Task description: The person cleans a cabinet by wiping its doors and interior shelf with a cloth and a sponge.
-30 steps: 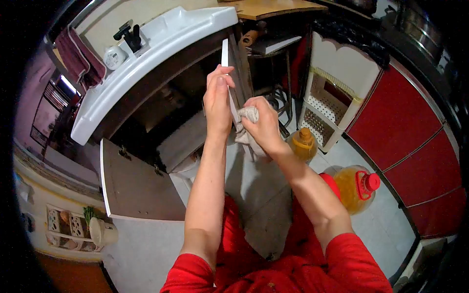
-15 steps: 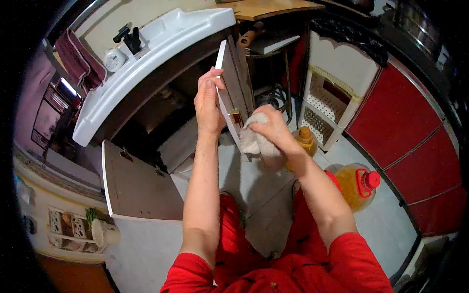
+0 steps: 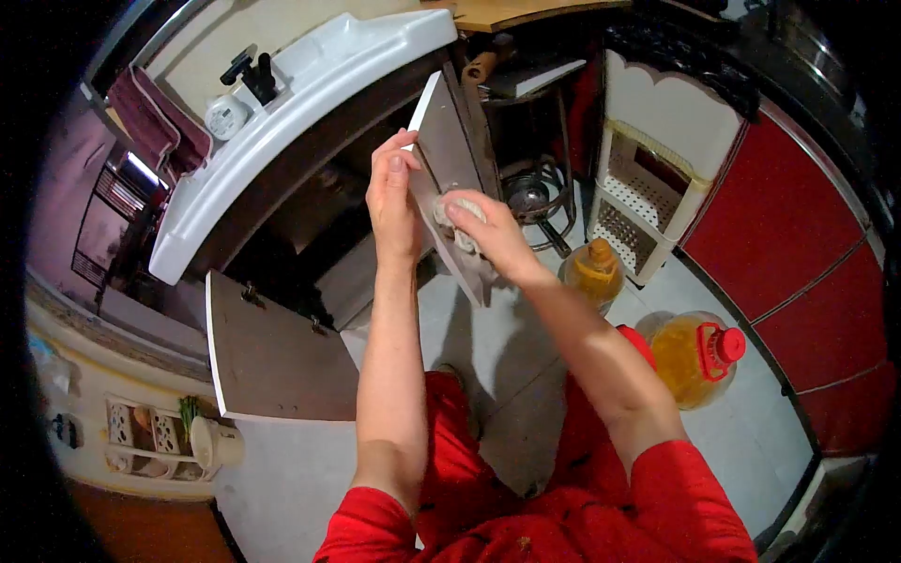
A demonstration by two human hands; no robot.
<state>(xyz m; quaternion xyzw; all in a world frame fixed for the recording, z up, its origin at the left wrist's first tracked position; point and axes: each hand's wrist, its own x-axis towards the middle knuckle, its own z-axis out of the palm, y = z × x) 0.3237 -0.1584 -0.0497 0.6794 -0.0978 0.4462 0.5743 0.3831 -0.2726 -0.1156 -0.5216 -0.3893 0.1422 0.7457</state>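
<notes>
My left hand [image 3: 392,202] grips the free edge of a cabinet door [image 3: 438,122] that stands swung out below the sink. Bunched in my right hand [image 3: 496,236] is a pale cloth [image 3: 460,214], pressed against the face of that door about halfway down. Part of the cloth is hidden under my fingers, and its loose end hangs near the door's lower part. To the left, a second cabinet door [image 3: 277,357] also stands wide, its hinges visible. Dark space shows inside the cabinet [image 3: 310,216] behind my left hand.
A white sink [image 3: 310,113] sits above the cabinet. On the floor at right stand a bottle of yellow liquid [image 3: 597,274] and a larger jug with a red cap [image 3: 693,361]. Behind them are a plastic rack [image 3: 648,202] and a dark pan [image 3: 527,194]. Red cupboards [image 3: 751,235] line the right.
My right hand has moved the cloth up and left, from the door's lower edge onto its face. The door is turned slightly, and my left hand still holds its edge.
</notes>
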